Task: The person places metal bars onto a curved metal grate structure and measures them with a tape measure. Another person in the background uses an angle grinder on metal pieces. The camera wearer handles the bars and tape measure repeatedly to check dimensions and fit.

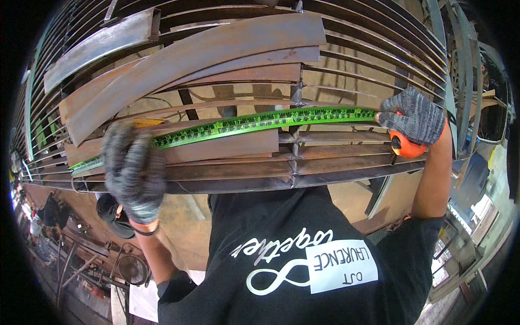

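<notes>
My right hand (416, 115), in a grey knit glove with an orange cuff, is wrapped round the orange case of a tape measure (409, 146). From it the green blade (254, 123) stretches leftward, arching slightly over a slatted metal rack, down to a flat steel strip (222, 149). My left hand (134, 170), gloved alike, is over the strip's left part and covers a stretch of the blade. Motion smears its fingers, so their grip cannot be made out. Beyond my left hand the blade's end shows near the strip's left end.
Several brownish flat steel pieces (216, 46), some curved, lie overlapped on the rack (368, 162) beyond the tape. A greyer metal piece (103, 46) rests at the far left. A yellow object (147, 123) is partly hidden near my left hand. A dark cap (111, 214) is below the rack's near edge.
</notes>
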Motion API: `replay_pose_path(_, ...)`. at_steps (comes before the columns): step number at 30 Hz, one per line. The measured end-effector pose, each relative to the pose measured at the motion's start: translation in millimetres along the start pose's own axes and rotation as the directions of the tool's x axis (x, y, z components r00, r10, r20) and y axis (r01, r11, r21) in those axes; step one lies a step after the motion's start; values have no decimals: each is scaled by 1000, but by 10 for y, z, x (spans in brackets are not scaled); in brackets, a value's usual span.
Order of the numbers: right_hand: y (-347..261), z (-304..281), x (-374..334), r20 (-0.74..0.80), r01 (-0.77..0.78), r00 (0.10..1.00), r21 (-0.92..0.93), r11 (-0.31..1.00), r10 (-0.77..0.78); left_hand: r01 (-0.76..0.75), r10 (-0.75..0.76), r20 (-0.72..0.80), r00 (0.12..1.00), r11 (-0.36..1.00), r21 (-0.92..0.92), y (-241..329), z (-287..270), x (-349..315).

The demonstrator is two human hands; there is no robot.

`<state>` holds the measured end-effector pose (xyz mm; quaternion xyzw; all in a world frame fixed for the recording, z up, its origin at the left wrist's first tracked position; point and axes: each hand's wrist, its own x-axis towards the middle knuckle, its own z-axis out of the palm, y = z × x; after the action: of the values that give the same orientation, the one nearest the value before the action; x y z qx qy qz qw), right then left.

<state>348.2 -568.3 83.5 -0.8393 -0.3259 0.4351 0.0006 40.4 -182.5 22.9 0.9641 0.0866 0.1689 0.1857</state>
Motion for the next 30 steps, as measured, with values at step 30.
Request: replay_pose_path(30,12,458,-301,-252,232,936,-84,969,-246,-343,143,608,781,911,227,837,300,155)
